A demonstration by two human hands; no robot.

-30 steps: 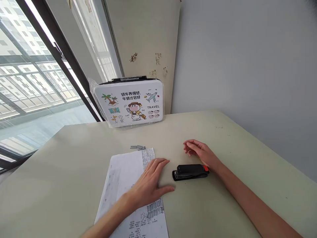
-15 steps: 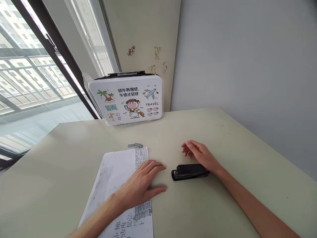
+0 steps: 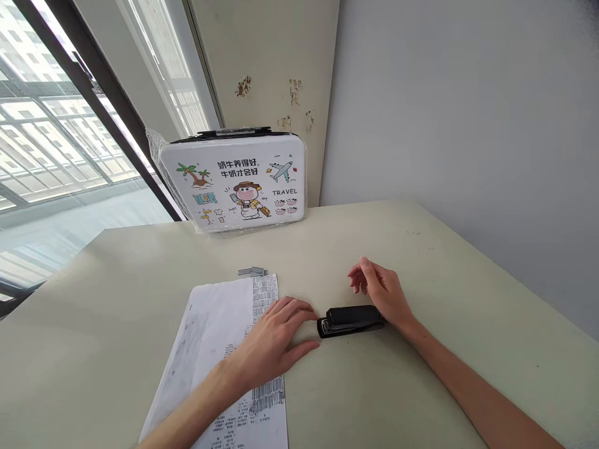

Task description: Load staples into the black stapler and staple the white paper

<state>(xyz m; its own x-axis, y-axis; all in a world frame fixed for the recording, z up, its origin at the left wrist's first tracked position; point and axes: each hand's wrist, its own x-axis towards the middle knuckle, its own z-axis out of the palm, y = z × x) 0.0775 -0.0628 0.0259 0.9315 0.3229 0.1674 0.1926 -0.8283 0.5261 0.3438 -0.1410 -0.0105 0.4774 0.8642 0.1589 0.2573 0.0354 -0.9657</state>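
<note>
My left hand (image 3: 271, 340) lies flat and open on a white printed sheet of paper (image 3: 210, 337), fingers spread, fingertips almost touching the front end of a black stapler (image 3: 350, 320). The stapler lies on its base on the pale table (image 3: 421, 280). My right hand (image 3: 381, 293) hovers just behind the stapler's rear end, fingers loosely apart and slightly raised, holding nothing. A short strip of grey staples (image 3: 253, 272) lies just beyond the paper's top edge.
A white case with cartoon travel drawings (image 3: 236, 184), wrapped in clear plastic, stands upright at the table's far edge against the wall. A large window (image 3: 56, 137) runs along the left. A grey wall (image 3: 468, 112) borders the right side.
My left hand slid right on the paper until its fingertips came close to the stapler. My right hand lifted slightly and turned more edge-on behind the stapler.
</note>
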